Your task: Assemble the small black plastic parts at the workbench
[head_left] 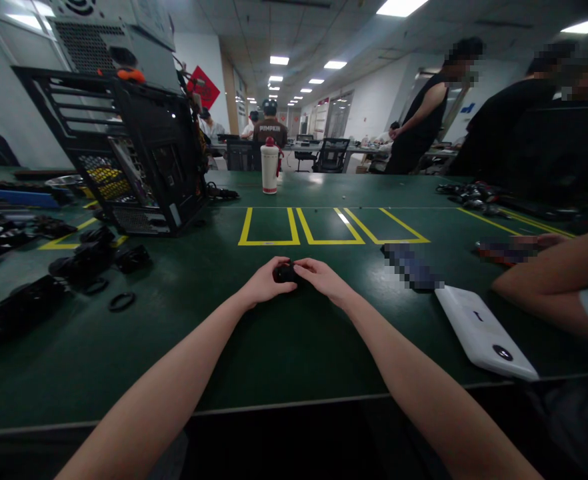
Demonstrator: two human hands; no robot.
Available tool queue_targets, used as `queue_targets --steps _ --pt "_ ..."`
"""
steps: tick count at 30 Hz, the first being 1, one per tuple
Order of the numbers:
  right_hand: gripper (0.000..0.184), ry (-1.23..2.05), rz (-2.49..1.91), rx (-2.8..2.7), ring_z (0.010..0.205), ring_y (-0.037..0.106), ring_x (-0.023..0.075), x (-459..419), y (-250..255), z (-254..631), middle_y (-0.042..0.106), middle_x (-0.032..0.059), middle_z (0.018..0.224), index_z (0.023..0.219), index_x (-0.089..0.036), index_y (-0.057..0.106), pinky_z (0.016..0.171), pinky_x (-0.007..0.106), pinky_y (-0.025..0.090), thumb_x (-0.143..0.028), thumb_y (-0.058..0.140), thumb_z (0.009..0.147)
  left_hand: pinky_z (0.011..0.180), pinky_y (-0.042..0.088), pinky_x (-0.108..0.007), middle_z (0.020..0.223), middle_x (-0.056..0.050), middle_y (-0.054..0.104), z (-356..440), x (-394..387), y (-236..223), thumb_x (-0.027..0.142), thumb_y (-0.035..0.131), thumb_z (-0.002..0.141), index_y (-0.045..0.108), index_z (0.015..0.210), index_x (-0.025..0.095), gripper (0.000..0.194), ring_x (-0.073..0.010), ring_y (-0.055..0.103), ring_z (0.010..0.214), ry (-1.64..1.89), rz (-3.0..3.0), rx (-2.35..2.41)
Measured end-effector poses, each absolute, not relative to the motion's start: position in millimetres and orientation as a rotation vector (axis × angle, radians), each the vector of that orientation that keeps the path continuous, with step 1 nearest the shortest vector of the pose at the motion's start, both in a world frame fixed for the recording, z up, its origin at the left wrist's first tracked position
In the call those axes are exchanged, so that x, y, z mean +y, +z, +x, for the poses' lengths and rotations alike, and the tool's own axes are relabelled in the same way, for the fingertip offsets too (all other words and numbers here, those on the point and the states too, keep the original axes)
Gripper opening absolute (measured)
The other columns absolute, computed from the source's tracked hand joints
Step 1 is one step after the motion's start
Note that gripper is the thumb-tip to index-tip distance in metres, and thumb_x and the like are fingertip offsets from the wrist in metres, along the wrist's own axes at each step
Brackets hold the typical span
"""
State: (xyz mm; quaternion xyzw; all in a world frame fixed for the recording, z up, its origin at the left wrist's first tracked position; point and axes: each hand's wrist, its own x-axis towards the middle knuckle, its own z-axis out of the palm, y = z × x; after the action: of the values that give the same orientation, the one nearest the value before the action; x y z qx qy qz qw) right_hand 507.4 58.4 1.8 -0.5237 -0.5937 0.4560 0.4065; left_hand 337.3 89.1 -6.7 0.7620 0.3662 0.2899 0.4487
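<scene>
Both hands meet over the green table [274,347], around a small black object [286,273] whose exact kind I cannot make out. My left hand [267,281] curls its thumb and fingers round the object's left side. On the other side, the fingertips of my right hand [319,277] close against it and hide part of it. To the left lie a black ring [122,302], a second black ring [95,286] and a small black part [133,259].
An open black computer case [159,153] stands at the left, near a row of black parts [24,303]. Yellow tape outlines [268,243] lie ahead, with a white bottle [270,170] beyond. At the right are a white device [484,330], a blurred phone-like item [414,267] and another person's arm [554,277].
</scene>
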Motion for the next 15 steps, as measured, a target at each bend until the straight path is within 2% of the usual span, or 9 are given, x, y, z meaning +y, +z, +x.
queue_targets --steps 3,6,8,12,15 --pt "0.025 1.192 -1.272 -1.519 0.088 0.052 0.0143 59.6 0.6 508.8 0.056 0.0031 0.094 0.092 -0.018 0.054 0.084 0.035 0.039 -0.024 0.057 0.068 0.090 0.036 -0.042 0.115 -0.009 0.048 337.8 90.0 -7.8 0.032 0.065 0.060 0.040 0.115 0.021 0.061 -0.0225 0.047 0.104 0.728 1.894 0.900" --pt "0.035 1.246 -1.157 -1.465 0.091 0.051 0.0134 60.3 1.2 510.1 0.055 0.0029 0.096 0.094 -0.017 0.052 0.086 0.033 0.038 -0.012 0.062 0.061 0.091 0.036 -0.040 0.115 -0.008 0.047 338.5 91.0 -9.2 0.031 0.065 0.060 0.041 0.113 0.021 0.059 -0.0220 0.047 0.104 0.751 1.915 0.879" --pt "0.037 1.238 -1.148 -1.438 0.093 0.051 0.0135 60.7 0.9 509.7 0.054 0.0035 0.099 0.097 -0.017 0.051 0.087 0.033 0.038 -0.014 0.062 0.062 0.090 0.036 -0.040 0.115 -0.008 0.048 338.5 91.1 -9.7 0.032 0.066 0.060 0.041 0.113 0.021 0.060 -0.0219 0.047 0.104 0.752 1.916 0.879" --pt "0.025 1.139 -1.278 -1.506 0.091 0.051 0.0157 60.6 -0.7 508.2 0.056 0.0046 0.096 0.095 -0.018 0.054 0.086 0.038 0.037 -0.028 0.053 0.072 0.090 0.036 -0.040 0.114 -0.008 0.048 337.6 89.7 -8.4 0.033 0.065 0.061 0.040 0.115 0.021 0.061 -0.0215 0.048 0.103 0.733 1.910 0.887" --pt "0.025 1.181 -1.255 -1.532 0.089 0.052 0.0151 59.3 1.0 509.0 0.056 0.0039 0.094 0.092 -0.017 0.054 0.084 0.036 0.039 -0.023 0.058 0.068 0.090 0.036 -0.040 0.115 -0.008 0.048 337.2 88.7 -6.8 0.033 0.065 0.061 0.040 0.115 0.022 0.060 -0.0216 0.047 0.104 0.729 1.915 0.895"
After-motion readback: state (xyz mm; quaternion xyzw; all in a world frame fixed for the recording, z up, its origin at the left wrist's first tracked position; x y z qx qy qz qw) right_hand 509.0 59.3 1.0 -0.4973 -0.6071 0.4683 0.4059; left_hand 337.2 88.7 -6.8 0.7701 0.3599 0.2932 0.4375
